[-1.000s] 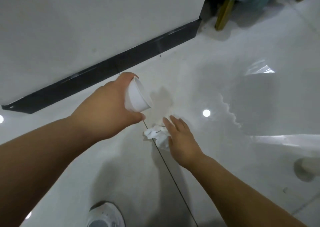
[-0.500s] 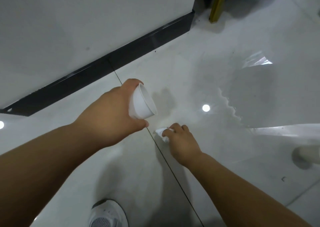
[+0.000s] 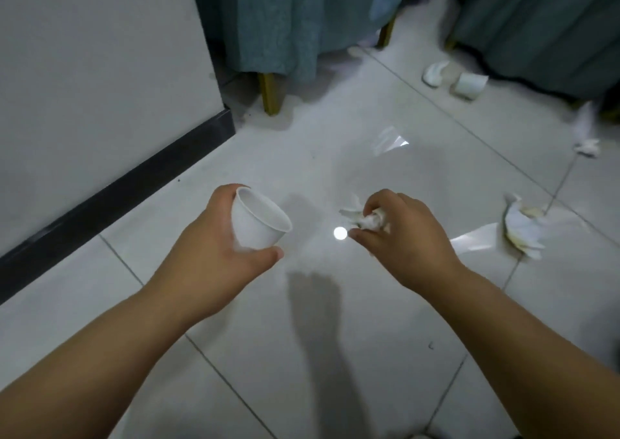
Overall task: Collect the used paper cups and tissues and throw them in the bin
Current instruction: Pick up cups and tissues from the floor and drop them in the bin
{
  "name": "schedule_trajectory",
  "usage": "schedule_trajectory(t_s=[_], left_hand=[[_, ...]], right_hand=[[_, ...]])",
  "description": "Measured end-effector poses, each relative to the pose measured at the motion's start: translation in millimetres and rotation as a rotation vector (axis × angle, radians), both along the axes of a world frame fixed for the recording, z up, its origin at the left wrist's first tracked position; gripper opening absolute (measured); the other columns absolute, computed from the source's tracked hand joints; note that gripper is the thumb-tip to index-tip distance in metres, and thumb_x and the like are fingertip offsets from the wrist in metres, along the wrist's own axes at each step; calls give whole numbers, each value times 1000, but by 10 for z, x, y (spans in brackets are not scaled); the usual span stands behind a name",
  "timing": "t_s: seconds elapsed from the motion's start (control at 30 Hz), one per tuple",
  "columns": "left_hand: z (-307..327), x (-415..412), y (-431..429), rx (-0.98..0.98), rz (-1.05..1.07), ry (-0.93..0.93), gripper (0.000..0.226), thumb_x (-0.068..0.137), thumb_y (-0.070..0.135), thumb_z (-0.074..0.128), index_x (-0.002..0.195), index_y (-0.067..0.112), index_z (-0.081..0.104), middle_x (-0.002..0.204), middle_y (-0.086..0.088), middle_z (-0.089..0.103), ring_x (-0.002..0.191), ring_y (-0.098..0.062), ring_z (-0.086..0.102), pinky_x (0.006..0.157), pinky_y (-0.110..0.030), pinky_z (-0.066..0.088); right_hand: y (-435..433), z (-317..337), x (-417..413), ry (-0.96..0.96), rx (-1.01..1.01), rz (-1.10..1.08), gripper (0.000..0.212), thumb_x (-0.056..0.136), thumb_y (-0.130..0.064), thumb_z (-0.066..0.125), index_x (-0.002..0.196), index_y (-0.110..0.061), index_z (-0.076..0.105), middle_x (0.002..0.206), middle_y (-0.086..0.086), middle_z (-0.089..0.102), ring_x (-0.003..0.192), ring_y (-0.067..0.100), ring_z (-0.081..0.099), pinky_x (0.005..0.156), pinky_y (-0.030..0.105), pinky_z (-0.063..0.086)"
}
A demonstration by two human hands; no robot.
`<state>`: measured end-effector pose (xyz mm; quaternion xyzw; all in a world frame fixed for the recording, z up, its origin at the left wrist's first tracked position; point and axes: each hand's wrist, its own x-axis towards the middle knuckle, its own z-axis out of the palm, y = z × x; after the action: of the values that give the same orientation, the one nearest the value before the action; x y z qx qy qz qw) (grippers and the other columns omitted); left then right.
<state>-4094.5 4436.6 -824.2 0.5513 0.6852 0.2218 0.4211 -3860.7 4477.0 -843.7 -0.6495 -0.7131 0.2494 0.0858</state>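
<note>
single head-worn view, angled forward and down, close above both hands (image 3: 302, 247), tiled floor (image 3: 335, 354) filling frame, wall (image 3: 100, 69) at left

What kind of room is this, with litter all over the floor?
Probably a dining or banquet room: furniture draped in teal cloths on gold legs, shiny white floor tiles, and used paper cups and tissues lying about.
</note>
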Motion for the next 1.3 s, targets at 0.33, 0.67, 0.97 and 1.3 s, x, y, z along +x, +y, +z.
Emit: schedule_trajectory(t_s=[0.33, 0.67, 0.97, 1.3], left_hand=[[409, 1211, 596, 11, -34, -5, 66, 64, 53, 74, 117, 42, 37, 102, 19, 52, 90, -5, 54, 64, -17, 43], [1286, 2349, 1333, 165, -136, 60, 59, 66, 49, 76, 114, 39, 43, 96, 16, 56, 83, -2, 58, 62, -13, 44], [1109, 3226, 1805, 203, -334, 35, 71, 55, 62, 74, 115, 41, 44, 108, 12, 53, 107, -21, 51, 81, -40, 53], [560, 4187, 1587, 43, -741, -19, 56, 66, 34, 80, 112, 34, 49, 107, 11, 54, 83, -4, 55, 51, -10, 41]], right_hand=[[390, 465, 1167, 388, -47, -306, 42, 83, -39, 70, 121, -36, 53, 106, -10, 55, 91, 8, 56, 73, 21, 43], [571, 908, 1996, 642, 13, -525, 18, 81, -38, 71, 92, -40, 57, 87, -12, 61, 77, 4, 59, 61, 18, 44], [500, 726, 2574, 480, 73, -724, 19, 83, -36, 69, 99, -34, 59, 91, -12, 60, 80, 5, 58, 66, 23, 48], [-354, 329, 3278, 362, 43, -1084, 28, 84, -37, 69, 109, -31, 59, 104, -6, 62, 91, 13, 58, 78, 33, 52]])
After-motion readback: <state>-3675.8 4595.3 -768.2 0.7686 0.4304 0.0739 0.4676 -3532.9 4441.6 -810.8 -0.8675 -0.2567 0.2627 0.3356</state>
